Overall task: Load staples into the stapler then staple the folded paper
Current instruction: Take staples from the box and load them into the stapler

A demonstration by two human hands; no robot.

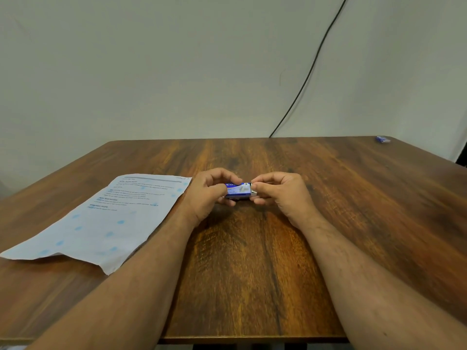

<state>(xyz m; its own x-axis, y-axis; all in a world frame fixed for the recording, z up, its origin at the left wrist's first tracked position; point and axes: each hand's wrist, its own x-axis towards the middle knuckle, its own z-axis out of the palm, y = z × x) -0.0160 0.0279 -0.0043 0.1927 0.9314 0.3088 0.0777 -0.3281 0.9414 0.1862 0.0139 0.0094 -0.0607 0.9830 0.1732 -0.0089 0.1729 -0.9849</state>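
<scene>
The printed paper (101,218) lies flat at left. Left hand (207,195) grips the staple box (238,191) above mid-table; right hand (278,192) pinches what seems its inner tray. Best slide it out level. No stapler is visible.

I see both hands meeting over the middle of the wooden table (252,261): the left hand (209,195) grips a small blue staple box (238,191), the right hand (280,192) pinches its right end. A printed paper (106,223) lies left; another small blue box (382,139) sits far right.
</scene>
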